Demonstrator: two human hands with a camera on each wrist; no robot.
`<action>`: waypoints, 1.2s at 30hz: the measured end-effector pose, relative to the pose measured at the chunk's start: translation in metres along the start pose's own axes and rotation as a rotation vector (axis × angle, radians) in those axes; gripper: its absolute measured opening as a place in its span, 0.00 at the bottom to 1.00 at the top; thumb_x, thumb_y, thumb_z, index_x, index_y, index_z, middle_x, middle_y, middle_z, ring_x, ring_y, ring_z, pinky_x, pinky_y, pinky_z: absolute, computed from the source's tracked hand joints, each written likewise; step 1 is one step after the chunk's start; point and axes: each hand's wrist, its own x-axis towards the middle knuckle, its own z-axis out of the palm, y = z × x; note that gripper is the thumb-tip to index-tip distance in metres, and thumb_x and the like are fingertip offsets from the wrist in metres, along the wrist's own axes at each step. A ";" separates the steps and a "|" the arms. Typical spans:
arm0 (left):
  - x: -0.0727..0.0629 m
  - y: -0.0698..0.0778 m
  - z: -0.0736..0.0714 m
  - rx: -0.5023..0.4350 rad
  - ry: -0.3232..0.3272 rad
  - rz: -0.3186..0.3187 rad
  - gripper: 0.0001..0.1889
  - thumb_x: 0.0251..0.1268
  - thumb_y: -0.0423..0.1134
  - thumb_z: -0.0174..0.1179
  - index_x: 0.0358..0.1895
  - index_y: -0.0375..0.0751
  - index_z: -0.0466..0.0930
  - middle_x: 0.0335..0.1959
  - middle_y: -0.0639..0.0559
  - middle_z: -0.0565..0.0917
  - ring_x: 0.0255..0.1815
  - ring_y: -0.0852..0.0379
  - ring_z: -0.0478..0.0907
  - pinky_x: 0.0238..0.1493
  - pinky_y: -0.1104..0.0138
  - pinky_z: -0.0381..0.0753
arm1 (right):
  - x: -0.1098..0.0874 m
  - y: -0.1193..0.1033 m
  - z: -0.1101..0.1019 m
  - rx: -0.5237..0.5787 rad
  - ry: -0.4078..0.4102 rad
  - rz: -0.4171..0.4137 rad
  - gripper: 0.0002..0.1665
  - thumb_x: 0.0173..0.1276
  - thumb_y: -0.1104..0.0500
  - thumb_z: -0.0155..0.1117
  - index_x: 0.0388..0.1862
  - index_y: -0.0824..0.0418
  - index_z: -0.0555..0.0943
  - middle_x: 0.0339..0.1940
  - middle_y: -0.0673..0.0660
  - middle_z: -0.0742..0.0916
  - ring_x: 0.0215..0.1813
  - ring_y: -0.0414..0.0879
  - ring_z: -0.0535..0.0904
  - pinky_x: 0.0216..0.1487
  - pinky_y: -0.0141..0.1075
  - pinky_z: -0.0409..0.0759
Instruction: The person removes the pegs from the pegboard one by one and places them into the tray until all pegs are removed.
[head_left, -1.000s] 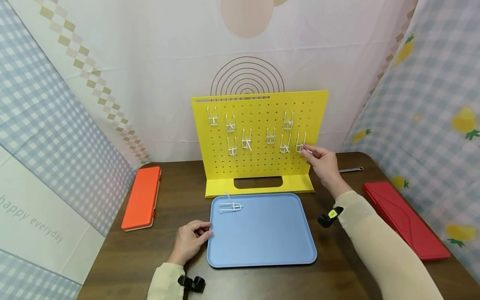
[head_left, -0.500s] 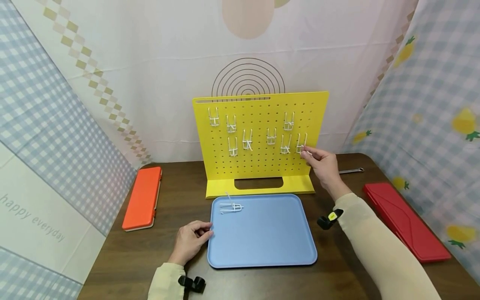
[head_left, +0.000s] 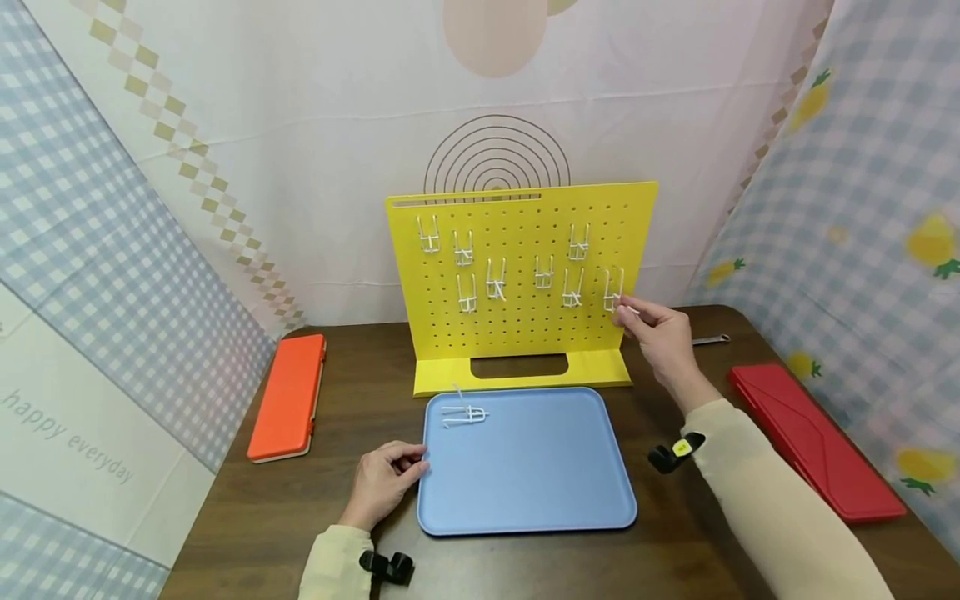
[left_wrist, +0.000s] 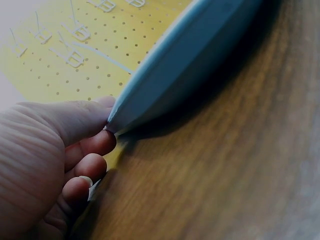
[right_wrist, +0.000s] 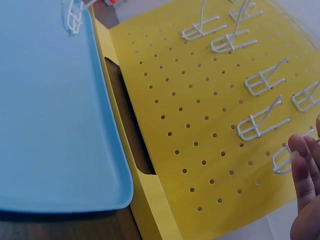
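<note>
My right hand pinches a white wire pegboard hook by its prong, against the right part of the yellow pegboard. Whether that hook's upper ends sit in the holes cannot be made out. In the right wrist view, the fingertips cover part of the hook. Several more white hooks hang on the board, one of them just left of the held one. At the near left, my left hand pinches the rim of the blue tray. A loose hook lies in the tray's far left corner.
An orange case lies on the table to the left. On the right are a red case and a metal wrench, partly hidden behind the right hand. A patterned cloth hangs behind the pegboard.
My right hand has shifted a little to the right along the board, and the held hook has moved with it. The left hand keeps its place on the tray's rim.
</note>
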 end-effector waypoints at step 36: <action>0.002 0.001 0.000 -0.001 0.000 0.007 0.10 0.51 0.36 0.73 0.38 0.50 0.89 0.31 0.65 0.83 0.27 0.66 0.76 0.29 0.71 0.76 | -0.118 0.013 0.107 -0.417 -0.527 -0.361 0.09 0.63 0.57 0.70 0.42 0.57 0.89 0.38 0.49 0.89 0.33 0.33 0.82 0.28 0.29 0.79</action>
